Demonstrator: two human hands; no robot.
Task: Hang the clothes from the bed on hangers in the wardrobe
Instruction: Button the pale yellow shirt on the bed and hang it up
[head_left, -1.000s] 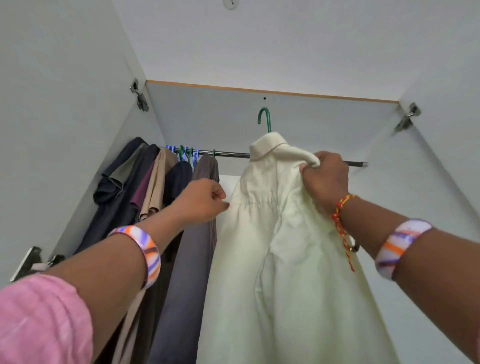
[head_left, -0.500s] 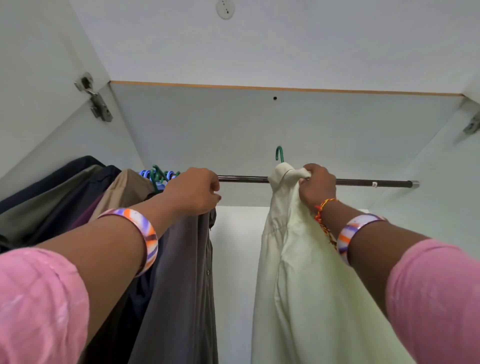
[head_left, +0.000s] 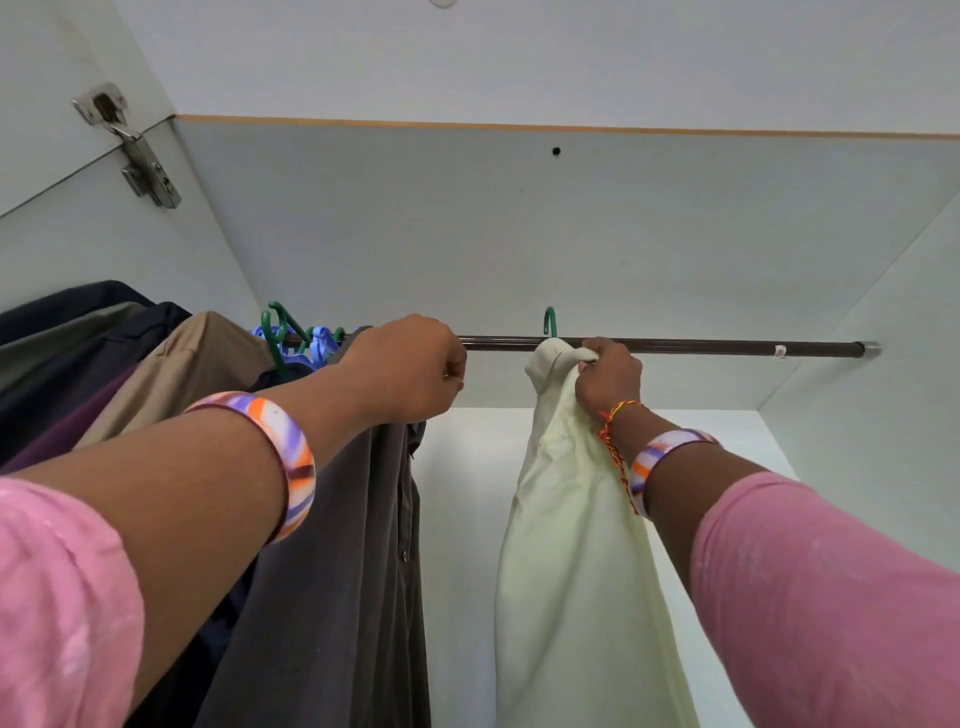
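Head view: wardrobe (head_left: 519, 234) rail (head_left: 701, 347) carries dark garments (head_left: 337, 545) at frame left, cream shirt (head_left: 571, 571) on green hanger (head_left: 549, 322) at centre; right hand (head_left: 610, 374) grasps its collar, left hand (head_left: 410, 366) clenched w/ fingers curled at grey garment top.

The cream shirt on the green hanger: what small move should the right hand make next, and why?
Probably lower the right hand slightly so the green hanger hook settles fully on the rail, then let go. The hook already stands at the rail, that hand grips the cream shirt at its collar, and the left hand holds the grey garment aside, leaving a gap.
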